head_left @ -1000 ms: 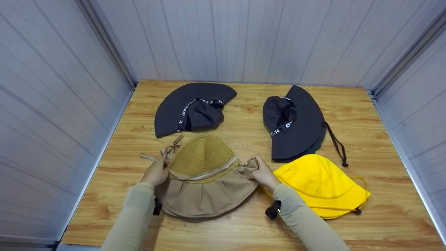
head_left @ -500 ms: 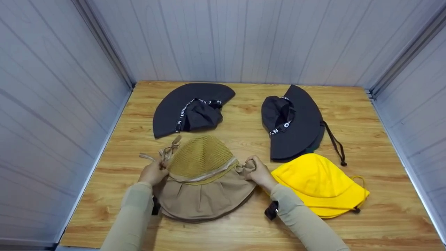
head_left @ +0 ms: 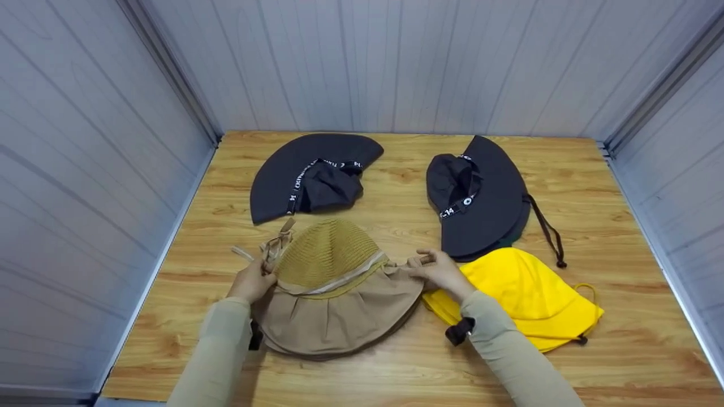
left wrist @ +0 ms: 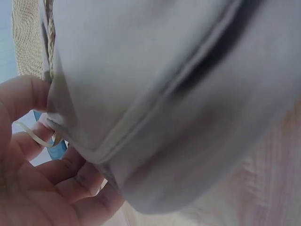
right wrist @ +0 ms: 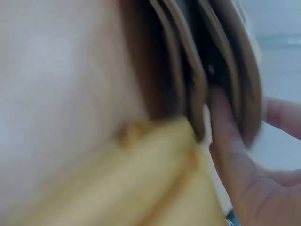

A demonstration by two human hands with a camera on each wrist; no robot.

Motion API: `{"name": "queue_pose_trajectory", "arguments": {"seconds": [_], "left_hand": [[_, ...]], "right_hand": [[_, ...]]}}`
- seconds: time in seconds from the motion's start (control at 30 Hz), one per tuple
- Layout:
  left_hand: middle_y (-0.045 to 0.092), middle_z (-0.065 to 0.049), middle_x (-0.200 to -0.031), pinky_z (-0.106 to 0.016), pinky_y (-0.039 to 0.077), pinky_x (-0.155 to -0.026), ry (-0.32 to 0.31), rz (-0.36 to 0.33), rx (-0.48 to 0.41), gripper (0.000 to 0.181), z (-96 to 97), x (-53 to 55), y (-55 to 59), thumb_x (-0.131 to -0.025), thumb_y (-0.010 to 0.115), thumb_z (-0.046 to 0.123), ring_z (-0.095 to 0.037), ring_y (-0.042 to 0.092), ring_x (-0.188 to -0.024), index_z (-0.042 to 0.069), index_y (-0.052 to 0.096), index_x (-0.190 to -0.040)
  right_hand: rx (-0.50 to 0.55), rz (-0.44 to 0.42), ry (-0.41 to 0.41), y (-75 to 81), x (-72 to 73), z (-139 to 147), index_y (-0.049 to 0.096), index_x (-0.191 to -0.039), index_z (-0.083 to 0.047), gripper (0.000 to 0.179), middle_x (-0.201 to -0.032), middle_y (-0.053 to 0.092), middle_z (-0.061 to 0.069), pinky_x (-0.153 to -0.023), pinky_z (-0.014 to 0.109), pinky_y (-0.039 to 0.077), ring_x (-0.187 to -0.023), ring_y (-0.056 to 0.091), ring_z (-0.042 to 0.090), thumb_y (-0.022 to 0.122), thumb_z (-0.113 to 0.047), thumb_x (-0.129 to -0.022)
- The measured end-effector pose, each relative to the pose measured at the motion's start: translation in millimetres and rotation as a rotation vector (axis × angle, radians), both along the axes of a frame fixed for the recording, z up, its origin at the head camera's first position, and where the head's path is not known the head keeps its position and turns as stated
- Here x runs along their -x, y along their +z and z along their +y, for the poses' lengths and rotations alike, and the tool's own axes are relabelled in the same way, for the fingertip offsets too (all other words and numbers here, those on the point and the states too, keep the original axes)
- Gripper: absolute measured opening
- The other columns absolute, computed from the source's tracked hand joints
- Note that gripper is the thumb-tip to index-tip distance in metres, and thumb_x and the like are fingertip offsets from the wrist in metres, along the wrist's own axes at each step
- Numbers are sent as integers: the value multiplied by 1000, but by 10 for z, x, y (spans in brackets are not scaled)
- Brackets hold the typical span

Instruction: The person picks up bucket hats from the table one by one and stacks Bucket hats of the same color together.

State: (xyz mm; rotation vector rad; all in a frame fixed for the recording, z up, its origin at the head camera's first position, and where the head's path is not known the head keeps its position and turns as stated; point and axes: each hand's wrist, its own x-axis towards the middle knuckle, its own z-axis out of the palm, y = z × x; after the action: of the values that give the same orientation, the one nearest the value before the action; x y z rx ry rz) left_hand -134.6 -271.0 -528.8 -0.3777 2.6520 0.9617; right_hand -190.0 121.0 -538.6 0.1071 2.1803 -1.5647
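Tan cloth forms the pleated brim of the nearest thing, a sun hat (head_left: 331, 322) with a domed, mustard-coloured woven crown, folded flat with its brim toward the person on the wood-grained table (head_left: 164, 350). The left hand (head_left: 251, 281) pinches its left end, fingers bent, beside loose tan cloth ties (head_left: 275, 246). The right hand (head_left: 444, 275) pinches the right end, one digit slipped between the brim's layers. Drawing both ends outward gently and equally should smooth the pleats; gathering every layer on the right should stop one rucking up. The ties are best freed from the left fingers. A bright yellow cloth bucket hat (head_left: 520, 288) lies just beside the right hand, so a low wrist could drag it. Beyond are two folded, dark grey, wide-brimmed hats, one left (head_left: 277, 175), one right (head_left: 498, 209).
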Motion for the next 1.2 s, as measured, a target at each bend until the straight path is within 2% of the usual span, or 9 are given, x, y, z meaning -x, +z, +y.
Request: {"name": "queue_pose_trajectory", "arguments": {"seconds": [0.17, 0.27, 0.37, 0.53, 0.7, 0.83, 0.93, 1.07, 1.2], "left_hand": [[62, -19, -109, -46, 48, -83, 3, 30, 24, 38, 3, 1, 2, -94, 55, 12, -31, 57, -95, -3, 52, -129], [63, -19, -106, -46, 50, -80, 11, 51, 74, 36, 14, 7, 46, -93, 59, 13, -32, 60, -93, -3, 56, -126], [61, -17, -100, -52, 47, -80, 33, 47, 142, 21, 38, 21, 125, -93, 62, 18, -35, 59, -91, 3, 58, -106], [51, -21, -117, -65, 31, -92, 67, 0, 106, 31, 80, 70, 255, -96, 60, 29, -45, 45, -110, 7, 51, -115], [36, -33, -137, -69, 27, -99, 47, 23, 125, 51, 179, 123, 331, -93, 57, 19, -53, 27, -128, 3, 38, -139], [31, -35, -137, -72, 19, -104, 28, 110, 154, 53, 321, 163, 384, -91, 53, 8, -54, 23, -127, 0, 37, -140], [31, -33, -140, -73, 11, -108, 14, 190, 143, 50, 461, 199, 427, -91, 53, 6, -53, 23, -127, 2, 42, -140], [35, -28, -141, -66, 20, -108, -18, 258, 89, 50, 672, 252, 474, -91, 58, 10, -49, 27, -128, 5, 47, -139], [43, -26, -139, -60, 34, -105, -60, 301, 8, 49, 907, 280, 490, -91, 60, 15, -46, 35, -127, 5, 50, -139]], "right_hand": [[82, -12, -52, 208, 153, 305, 46, -139, 11, 48, -120, 61, 21, -83, 33, 59, -86, 65, 13, 60, -5, -96], [106, 29, -123, 332, 247, 539, 47, -138, 11, 46, -114, 65, 15, -83, 30, 59, -82, 66, 9, 58, -7, -98], [127, 73, -202, 436, 332, 775, 47, -138, 12, 47, -102, 66, 3, -82, 25, 58, -81, 65, 7, 59, -10, -98], [150, 103, -354, 510, 412, 1098, 52, -135, 6, 41, -88, 64, -14, -79, 18, 56, -80, 65, 4, 58, -14, -100], [176, 70, -513, 479, 423, 1295, 56, -132, -5, 32, -100, 61, -11, -86, 17, 53, -88, 62, 5, 55, -15, -101], [187, 49, -632, 431, 441, 1370, 50, -142, -3, 42, -120, 58, -2, -103, 23, 46, -104, 56, 8, 54, -14, -101], [200, 20, -688, 413, 461, 1419, 46, -147, -5, 47, -121, 56, -4, -109, 26, 41, -108, 53, 7, 53, -14, -101], [243, -45, -707, 400, 480, 1492, 45, -149, -11, 49, -90, 51, -11, -88, 23, 44, -81, 48, 5, 52, -15, -101], [316, -130, -714, 386, 494, 1547, 43, -151, -17, 50, -96, 48, -10, -72, 20, 43, -69, 42, 9, 51, -17, -102]]}}
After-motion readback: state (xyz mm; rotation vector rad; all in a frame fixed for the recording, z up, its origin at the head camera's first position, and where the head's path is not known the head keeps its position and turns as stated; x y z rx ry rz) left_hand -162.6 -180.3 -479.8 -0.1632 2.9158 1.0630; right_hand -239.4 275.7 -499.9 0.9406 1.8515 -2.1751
